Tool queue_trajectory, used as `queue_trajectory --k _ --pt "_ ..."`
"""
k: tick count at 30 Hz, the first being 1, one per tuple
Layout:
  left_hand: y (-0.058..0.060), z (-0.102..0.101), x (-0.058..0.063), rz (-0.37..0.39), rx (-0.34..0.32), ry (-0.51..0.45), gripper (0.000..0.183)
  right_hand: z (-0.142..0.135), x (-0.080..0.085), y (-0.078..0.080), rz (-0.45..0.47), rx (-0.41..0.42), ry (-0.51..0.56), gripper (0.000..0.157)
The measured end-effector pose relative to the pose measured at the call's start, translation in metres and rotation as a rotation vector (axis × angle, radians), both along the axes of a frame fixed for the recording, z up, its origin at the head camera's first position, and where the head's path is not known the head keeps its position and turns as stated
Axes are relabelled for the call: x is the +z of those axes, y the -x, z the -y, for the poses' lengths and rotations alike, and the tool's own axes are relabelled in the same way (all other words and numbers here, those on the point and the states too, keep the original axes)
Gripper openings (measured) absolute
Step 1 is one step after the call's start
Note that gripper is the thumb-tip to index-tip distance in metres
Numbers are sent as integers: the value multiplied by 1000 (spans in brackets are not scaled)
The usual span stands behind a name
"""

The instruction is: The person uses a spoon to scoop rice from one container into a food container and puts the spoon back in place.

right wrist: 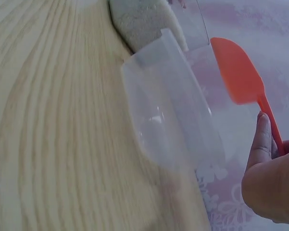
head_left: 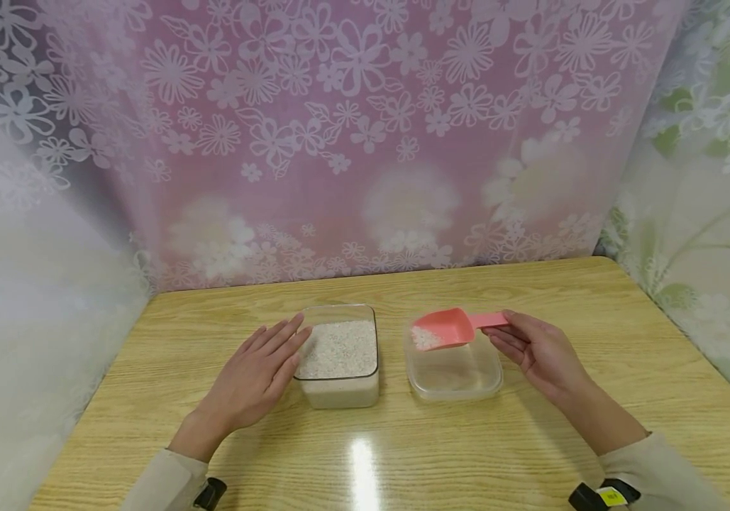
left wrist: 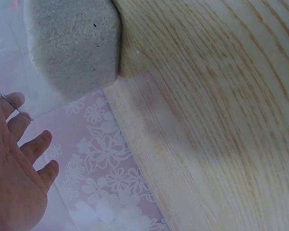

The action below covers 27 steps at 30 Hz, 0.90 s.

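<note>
In the head view my right hand (head_left: 546,355) grips the handle of a pink scoop (head_left: 457,328) with a little white rice (head_left: 425,338) near its lip. The scoop is held over a low translucent plastic tub (head_left: 457,392), and in the right wrist view it stands above the rim of that tub (right wrist: 156,118). My left hand (head_left: 252,376) lies with fingers extended, fingertips at the left rim of a clear square container (head_left: 342,396). Rice (head_left: 340,349) fills much of that container. The left wrist view shows the fingers (left wrist: 37,147) beside its clear wall.
Both containers stand side by side on a wood-grain table (head_left: 365,454). A pink flowered curtain (head_left: 365,156) hangs behind the table's back edge, with pale curtains (head_left: 716,234) at the sides. Black straps (head_left: 210,492) circle both wrists.
</note>
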<state>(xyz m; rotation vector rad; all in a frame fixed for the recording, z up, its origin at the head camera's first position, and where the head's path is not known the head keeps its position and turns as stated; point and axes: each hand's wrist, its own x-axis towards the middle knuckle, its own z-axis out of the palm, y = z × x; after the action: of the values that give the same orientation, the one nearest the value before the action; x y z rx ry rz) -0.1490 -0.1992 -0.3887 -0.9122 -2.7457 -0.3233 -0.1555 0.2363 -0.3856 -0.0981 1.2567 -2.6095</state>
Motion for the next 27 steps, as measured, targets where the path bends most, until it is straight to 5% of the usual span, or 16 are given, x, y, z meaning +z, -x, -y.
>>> queue_trajectory --k 27 --pt "-3 -2 3 6 6 8 47 -17 -19 -12 -79 78 -114 28"
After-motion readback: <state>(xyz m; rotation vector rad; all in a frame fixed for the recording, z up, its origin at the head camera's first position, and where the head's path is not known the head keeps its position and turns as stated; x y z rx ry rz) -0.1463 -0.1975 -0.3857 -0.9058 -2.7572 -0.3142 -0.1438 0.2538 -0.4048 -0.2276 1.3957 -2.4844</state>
